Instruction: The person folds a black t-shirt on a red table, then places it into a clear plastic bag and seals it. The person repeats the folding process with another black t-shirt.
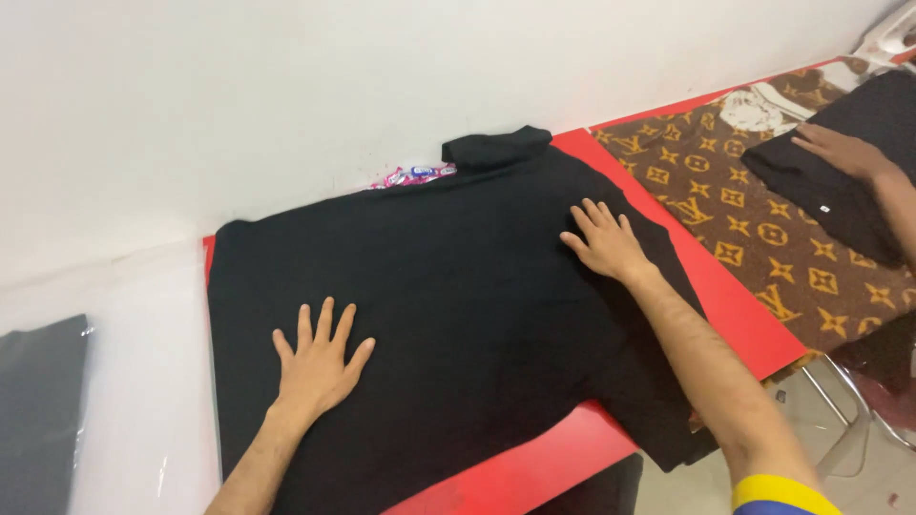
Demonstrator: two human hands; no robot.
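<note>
A black garment (458, 277) with a collar at its far end lies spread flat over a red table (735, 305). My left hand (320, 362) rests palm down on the garment's near left part, fingers spread. My right hand (606, 238) presses flat on the garment's right side, near the collar end, fingers apart. Neither hand holds anything.
A brown patterned cloth (754, 210) covers the table's right part, and another person's hand (840, 148) lies on a folded black garment (859, 162) there. A white wall (286, 95) runs behind. A dark bagged item (38, 401) sits at left, a small colourful wrapper (410, 175) by the wall.
</note>
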